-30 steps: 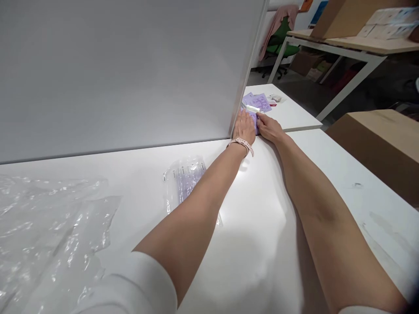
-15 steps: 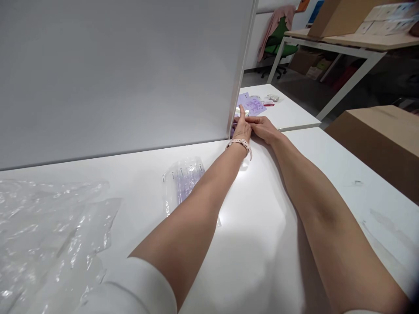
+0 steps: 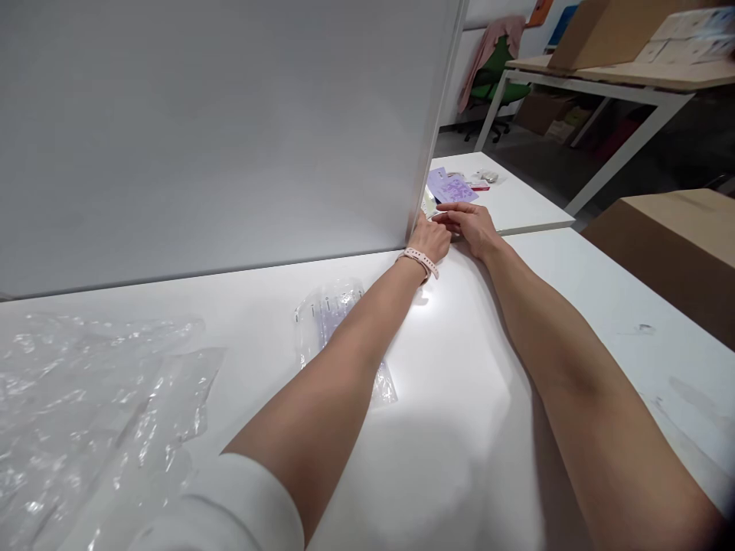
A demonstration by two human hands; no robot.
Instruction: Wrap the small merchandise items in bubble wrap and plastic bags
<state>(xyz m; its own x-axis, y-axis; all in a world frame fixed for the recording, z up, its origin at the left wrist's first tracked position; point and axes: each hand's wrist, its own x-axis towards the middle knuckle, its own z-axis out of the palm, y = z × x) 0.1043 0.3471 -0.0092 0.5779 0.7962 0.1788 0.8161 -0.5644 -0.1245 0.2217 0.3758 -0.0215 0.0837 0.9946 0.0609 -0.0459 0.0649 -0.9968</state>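
My left hand [image 3: 432, 239], with a pale pink band on its wrist, rests with fingers curled at the far edge of the white table [image 3: 459, 428], right at the end of the grey partition [image 3: 230, 130]. A small pale item [image 3: 428, 203] shows just past its fingertips; whether the hand grips it is hidden. Beside it lies my right hand [image 3: 472, 225], fingers stretched left and meeting the left hand's fingertips. Purple printed cards [image 3: 451, 188] lie a little beyond on the adjoining white table [image 3: 517, 203].
A clear air-cushion bag with a purple item inside [image 3: 333, 314] lies under my left forearm. Crumpled clear plastic [image 3: 86, 413] covers the near left. A cardboard box [image 3: 671, 237] stands at right. Farther back are a wooden table [image 3: 620, 76] and a green chair [image 3: 494, 73].
Both hands lay on a purple packet by the partition's end. The left forefinger then lifted, and now the fingers are curled; the packet no longer shows under the hands.
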